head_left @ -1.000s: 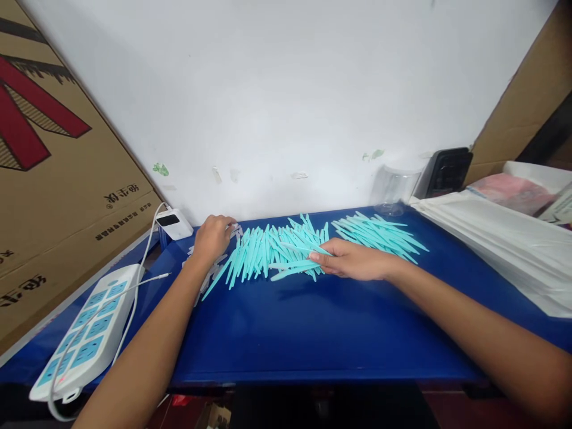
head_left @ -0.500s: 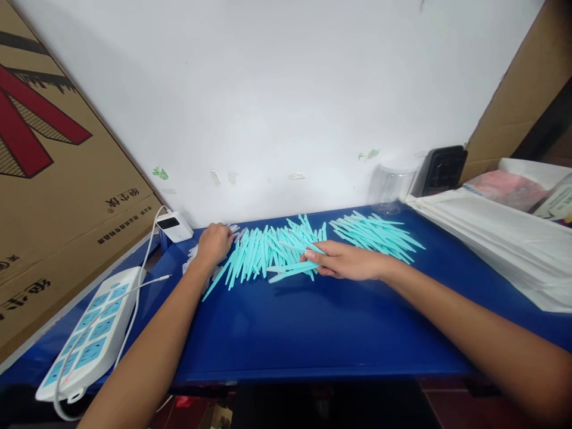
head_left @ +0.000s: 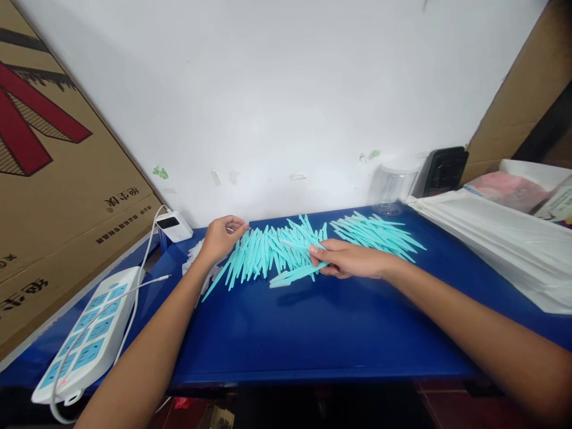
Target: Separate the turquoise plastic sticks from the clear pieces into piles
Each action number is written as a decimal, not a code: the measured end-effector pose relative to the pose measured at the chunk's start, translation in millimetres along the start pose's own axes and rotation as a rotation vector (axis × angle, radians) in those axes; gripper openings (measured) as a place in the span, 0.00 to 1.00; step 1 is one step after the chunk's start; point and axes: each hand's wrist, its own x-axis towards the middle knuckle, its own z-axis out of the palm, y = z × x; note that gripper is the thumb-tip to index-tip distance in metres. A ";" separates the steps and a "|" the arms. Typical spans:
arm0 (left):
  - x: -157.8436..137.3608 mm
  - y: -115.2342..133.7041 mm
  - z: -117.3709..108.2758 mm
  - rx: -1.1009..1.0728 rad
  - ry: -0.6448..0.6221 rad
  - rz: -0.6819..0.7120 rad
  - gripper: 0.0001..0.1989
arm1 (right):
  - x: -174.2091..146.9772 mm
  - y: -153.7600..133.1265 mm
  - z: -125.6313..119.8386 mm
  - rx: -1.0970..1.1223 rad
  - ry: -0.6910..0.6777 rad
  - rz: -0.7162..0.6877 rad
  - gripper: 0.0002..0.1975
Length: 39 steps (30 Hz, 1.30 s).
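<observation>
My right hand (head_left: pixel 351 258) is closed around several slim turquoise eyebrow razors (head_left: pixel 292 275), their pale ends pointing left. It hovers over the right part of a wide pile of the same razors (head_left: pixel 259 250) on the blue table (head_left: pixel 322 333). My left hand (head_left: pixel 223 237) has thumb and fingertips pinched together at the upper left of that pile; whatever is between them is too small to make out. Small clear plastic pieces (head_left: pixel 191 257) lie by the left wrist, partly hidden by the forearm. A second razor pile (head_left: pixel 378 233) lies beyond my right hand.
On the left are a power strip (head_left: pixel 89 333) with a white cable, a small white device (head_left: pixel 174 226) and a large cardboard box (head_left: pixel 67 179). A clear jar (head_left: pixel 393 189), a black object (head_left: pixel 444 171) and stacked white sheets (head_left: pixel 491 238) stand at the right.
My left hand has risen from among the clear pieces and moved right, fingers pinched. My right hand has shifted slightly right with its razors, which are turned a little.
</observation>
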 end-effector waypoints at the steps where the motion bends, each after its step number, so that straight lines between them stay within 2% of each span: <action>1: -2.0 9.2 1.4 -0.139 -0.014 0.000 0.21 | 0.0 -0.6 0.1 0.000 -0.017 0.002 0.27; 3: -7.0 26.2 4.3 -0.312 -0.049 -0.002 0.24 | 0.2 -0.7 -0.2 0.003 -0.050 0.008 0.27; 6: -14.8 43.6 8.2 -0.424 -0.109 -0.010 0.25 | 1.0 1.4 -1.1 0.005 -0.078 0.023 0.28; 10: -22.9 56.9 12.2 -0.487 -0.202 0.044 0.21 | 1.9 4.3 -0.7 -0.013 -0.099 0.077 0.28; 15: -29.3 71.2 15.5 -0.500 -0.221 0.154 0.17 | 2.5 4.8 3.4 -0.004 -0.155 0.118 0.29; 22: -32.1 69.2 19.4 -0.591 -0.257 0.085 0.16 | 0.2 0.3 5.1 0.013 -0.164 0.140 0.28; 33: -33.1 71.7 18.5 -0.601 -0.198 0.040 0.15 | 1.4 6.0 1.8 0.015 -0.172 0.153 0.29; 39: -33.6 71.1 19.2 -0.638 -0.232 0.029 0.15 | 1.9 5.1 1.7 0.023 -0.196 0.149 0.29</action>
